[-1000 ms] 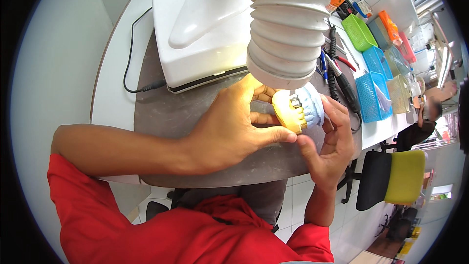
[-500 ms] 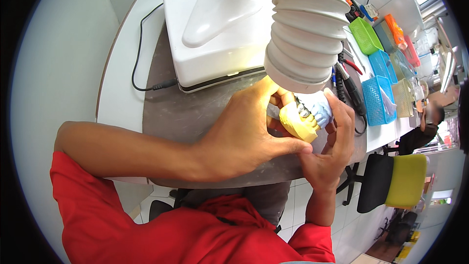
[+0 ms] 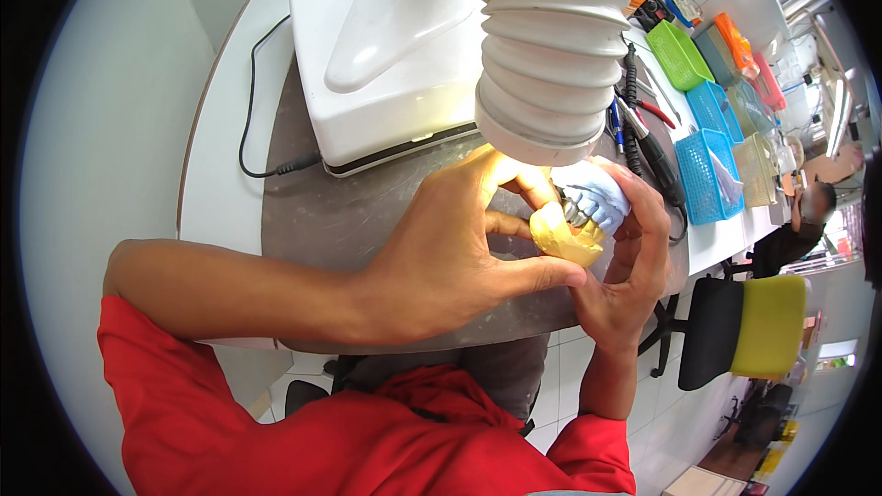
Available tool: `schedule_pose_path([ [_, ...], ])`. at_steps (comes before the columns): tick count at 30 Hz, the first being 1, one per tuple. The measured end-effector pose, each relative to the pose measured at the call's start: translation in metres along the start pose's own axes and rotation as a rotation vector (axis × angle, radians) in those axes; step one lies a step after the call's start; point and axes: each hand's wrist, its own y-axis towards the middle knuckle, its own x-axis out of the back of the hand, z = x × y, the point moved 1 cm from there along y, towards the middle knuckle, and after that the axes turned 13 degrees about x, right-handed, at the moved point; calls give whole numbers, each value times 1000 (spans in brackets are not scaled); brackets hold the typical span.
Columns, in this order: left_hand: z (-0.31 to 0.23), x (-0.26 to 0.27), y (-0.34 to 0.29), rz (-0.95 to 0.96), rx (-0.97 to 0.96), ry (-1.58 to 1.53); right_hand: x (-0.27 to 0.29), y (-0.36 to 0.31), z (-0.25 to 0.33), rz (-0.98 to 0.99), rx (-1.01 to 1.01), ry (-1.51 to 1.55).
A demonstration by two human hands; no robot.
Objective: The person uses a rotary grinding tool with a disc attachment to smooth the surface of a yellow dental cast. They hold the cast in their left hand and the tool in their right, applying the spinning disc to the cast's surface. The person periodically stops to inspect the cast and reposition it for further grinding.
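Red cloth [image 3: 303,445] covers our shoulders and upper arms, closest to us at the bottom of the view. Beyond it, our bare forearms reach over a grey work surface [image 3: 317,220], and both hands meet around a pair of dental casts held up in the air, just below the hose's mouth. Our left hand [image 3: 446,243] is clamped on the yellow cast [image 3: 559,234], its thumb along the lower edge and its fingers behind. Our right hand [image 3: 627,274] grips the pale blue cast [image 3: 602,195] from the outer side, and the two thumbs come together below. Grey metallic teeth [image 3: 575,211] show between the casts; whether the casts touch we cannot tell.

Over our fingers hangs a ribbed white hose [image 3: 556,55], and behind our left hand sits a white machine [image 3: 395,55] with a black cable plugged in near its corner. Farther to our right we see a dark handpiece [image 3: 660,161], red-handled pliers [image 3: 657,113], blue baskets [image 3: 707,179] and a green basket [image 3: 678,55]. Past the table stand a black and yellow-green chair [image 3: 768,326] and, farther off, another person [image 3: 788,243] in dark clothing.
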Motion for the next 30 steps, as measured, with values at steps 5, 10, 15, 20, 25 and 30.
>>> schedule_pose_path([
  [5, -10, 5, -4, 24, 68, 197, 5, 0, 2, 42, -65, -27],
  [10, 13, 5, -3, -136, -54, 379, 12, -3, -5, 14, -150, 233],
  [15, 1, 9, 6, -29, -133, 597, 14, -3, -8, -22, -101, 454],
  [20, 1, 10, 3, -77, -413, 568, 16, -4, -11, 5, -16, 418],
  [25, -6, 9, 1, -86, -533, 614, 13, -7, -12, -18, -70, 426],
  [30, -3, 8, 1, -92, -544, 568, 11, -11, -11, -52, -146, 480],
])
